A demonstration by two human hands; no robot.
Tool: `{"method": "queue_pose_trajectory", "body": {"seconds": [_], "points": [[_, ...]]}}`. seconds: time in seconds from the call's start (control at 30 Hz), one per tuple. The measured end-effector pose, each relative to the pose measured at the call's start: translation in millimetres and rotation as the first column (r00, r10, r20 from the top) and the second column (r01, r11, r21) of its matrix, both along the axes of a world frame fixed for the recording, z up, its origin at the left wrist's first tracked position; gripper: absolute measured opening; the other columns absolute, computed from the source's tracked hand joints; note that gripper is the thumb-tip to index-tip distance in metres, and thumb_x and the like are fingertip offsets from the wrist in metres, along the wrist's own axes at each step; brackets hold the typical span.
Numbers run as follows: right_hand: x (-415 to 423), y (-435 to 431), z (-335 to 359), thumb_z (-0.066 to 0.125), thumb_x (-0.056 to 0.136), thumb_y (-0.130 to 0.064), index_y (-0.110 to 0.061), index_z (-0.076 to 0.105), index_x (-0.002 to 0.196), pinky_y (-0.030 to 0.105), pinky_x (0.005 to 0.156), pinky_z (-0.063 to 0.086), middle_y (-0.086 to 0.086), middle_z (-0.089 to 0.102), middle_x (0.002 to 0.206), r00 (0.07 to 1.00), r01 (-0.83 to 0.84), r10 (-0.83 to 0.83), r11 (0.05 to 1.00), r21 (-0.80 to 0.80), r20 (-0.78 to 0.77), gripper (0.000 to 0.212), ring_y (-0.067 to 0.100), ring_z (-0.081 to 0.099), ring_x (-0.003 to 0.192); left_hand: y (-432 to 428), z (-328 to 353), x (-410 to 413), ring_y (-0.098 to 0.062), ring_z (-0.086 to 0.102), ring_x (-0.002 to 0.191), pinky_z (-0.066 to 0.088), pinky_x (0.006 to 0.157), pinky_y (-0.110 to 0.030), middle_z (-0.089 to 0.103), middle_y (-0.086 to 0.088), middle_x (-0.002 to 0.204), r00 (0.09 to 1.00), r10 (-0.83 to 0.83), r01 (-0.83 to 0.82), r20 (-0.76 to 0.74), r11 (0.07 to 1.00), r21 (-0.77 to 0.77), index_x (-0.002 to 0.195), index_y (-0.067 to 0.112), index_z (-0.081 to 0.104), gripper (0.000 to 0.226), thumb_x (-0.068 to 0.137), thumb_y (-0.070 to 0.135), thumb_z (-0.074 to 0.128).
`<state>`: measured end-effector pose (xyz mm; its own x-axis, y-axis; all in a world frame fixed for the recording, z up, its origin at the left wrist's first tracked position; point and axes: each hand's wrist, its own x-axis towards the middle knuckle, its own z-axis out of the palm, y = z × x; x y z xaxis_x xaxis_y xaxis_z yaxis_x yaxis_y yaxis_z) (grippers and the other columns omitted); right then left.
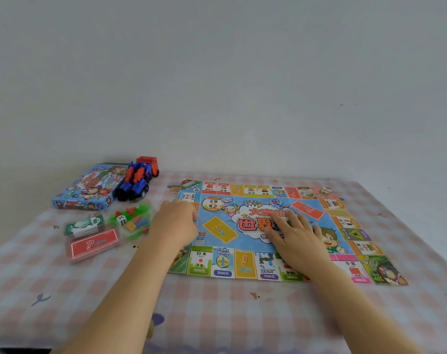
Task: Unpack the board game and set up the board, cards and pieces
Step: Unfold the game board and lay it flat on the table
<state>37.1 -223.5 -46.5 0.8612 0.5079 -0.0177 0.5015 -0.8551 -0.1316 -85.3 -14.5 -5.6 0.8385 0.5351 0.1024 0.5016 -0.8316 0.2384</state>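
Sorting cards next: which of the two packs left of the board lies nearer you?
The red question-mark pack; the green pack lies just beyond it, farther from you.

The board (225, 232) lies unfolded flat on the checked surface (217, 315). The right hand (297, 241) presses flat on its middle, fingers (293, 218) straight. The left hand (173, 226) rests at its 9 o'clock edge, grip unclear. Out towards 9 to 10 o'clock of the board lie a bag of pieces (133, 221), two card packs (93, 244), the box (87, 187) and a toy truck (138, 180).
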Motion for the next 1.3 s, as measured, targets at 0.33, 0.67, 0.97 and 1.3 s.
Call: {"method": "queue_pose_trajectory", "body": {"seconds": [0.33,0.67,0.97,1.3], "points": [[4,0,-1,0.013,0.095,-0.06,-0.043,0.003,0.148,0.051,0.117,-0.001,-0.001,-0.002,0.16,1.0,0.004,-0.004,1.0,0.018,-0.001,0.057,0.023,-0.007,0.147,-8,-8,27,-0.022,0.019,0.142,0.009,0.114,-0.049,0.027,0.0,0.154,0.985,-0.142,0.16,-0.102,0.967,0.2,0.143,0.029,0.036,0.055,0.095,0.055,0.034],[2,3,-2,0.011,0.094,-0.061,-0.044,-0.004,0.148,0.052,0.116,-0.003,-0.001,-0.007,0.16,1.0,-0.004,0.004,1.0,-0.009,0.0,0.058,0.023,-0.011,0.147,-9,-42,42,-0.015,-0.012,0.146,-0.002,0.118,-0.048,-0.008,0.005,0.159,0.945,-0.298,0.307,-0.134,0.95,0.055,0.151,0.033,-0.001,0.074,0.088,0.07,0.013],[0,11,-3,0.011,0.094,-0.063,-0.044,-0.003,0.148,0.051,0.116,-0.003,-0.001,-0.008,0.16,1.0,-0.002,0.002,1.0,-0.004,-0.001,0.059,0.022,-0.011,0.147,-9,-47,49,-0.017,-0.014,0.145,-0.007,0.117,-0.051,-0.011,0.006,0.159,0.945,-0.277,0.29,-0.176,0.955,0.055,0.149,0.038,-0.004,0.08,0.081,0.078,0.007],[-1,10,-3,0.011,0.093,-0.063,-0.045,-0.005,0.148,0.05,0.116,-0.004,-0.002,-0.008,0.16,1.0,-0.002,0.001,1.0,-0.007,-0.005,0.059,0.022,-0.011,0.147,-12,-48,47,-0.018,-0.014,0.145,-0.006,0.116,-0.052,-0.01,0.006,0.159,0.949,-0.266,0.279,-0.17,0.959,0.055,0.149,0.037,-0.005,0.081,0.081,0.078,0.007]]}}
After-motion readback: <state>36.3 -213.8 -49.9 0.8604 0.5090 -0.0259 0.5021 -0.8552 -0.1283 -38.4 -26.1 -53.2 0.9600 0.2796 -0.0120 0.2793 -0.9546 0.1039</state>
